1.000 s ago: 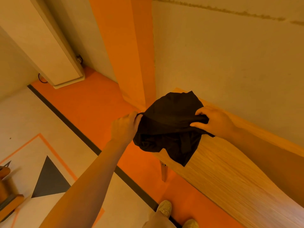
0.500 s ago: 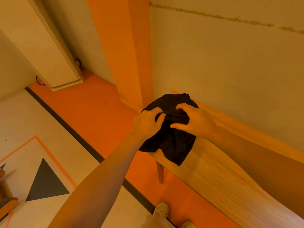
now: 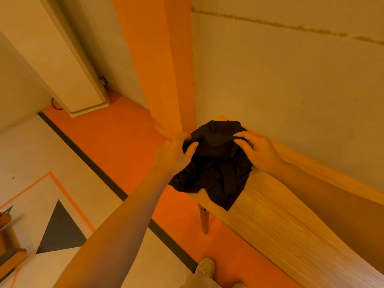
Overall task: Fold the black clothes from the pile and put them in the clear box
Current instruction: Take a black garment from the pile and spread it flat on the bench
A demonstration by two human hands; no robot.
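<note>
Both hands are gripping a crumpled black garment (image 3: 216, 163) over the wooden table's (image 3: 280, 225) corner: left hand (image 3: 174, 156) and right hand (image 3: 259, 150) pinching its top. Orange floor (image 3: 124, 146) is meeting beige walls (image 3: 280, 80).

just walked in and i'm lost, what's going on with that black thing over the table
A person is handling a black garment with both bare hands over the corner of a wooden table. The left hand grips its left side and the right hand pinches its top right edge. The cloth is bunched and crumpled, not yet folded, with its lower part draped at the table's corner. No clear box or clothes pile shows in this view.
</note>
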